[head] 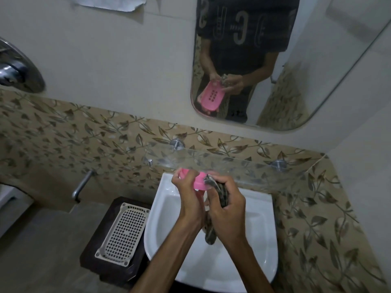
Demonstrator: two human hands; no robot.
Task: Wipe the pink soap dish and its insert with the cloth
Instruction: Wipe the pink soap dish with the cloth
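Observation:
My left hand (186,187) grips the pink soap dish (200,182) above the white sink (258,225), tilted away from me so most of it is hidden behind my fingers. My right hand (227,205) holds a dark patterned cloth (222,193), whose top end touches the dish's right edge while the rest hangs down below my wrist. The mirror (317,60) reflects the pink piece with its drain slots facing away from me. I cannot tell whether the insert is in the dish.
A glass shelf (243,166) on metal pegs juts out just above my hands. A white perforated tray (123,231) lies on a dark wooden stand (93,250) left of the sink. A chrome tap (81,186) sticks out of the tiled wall further left.

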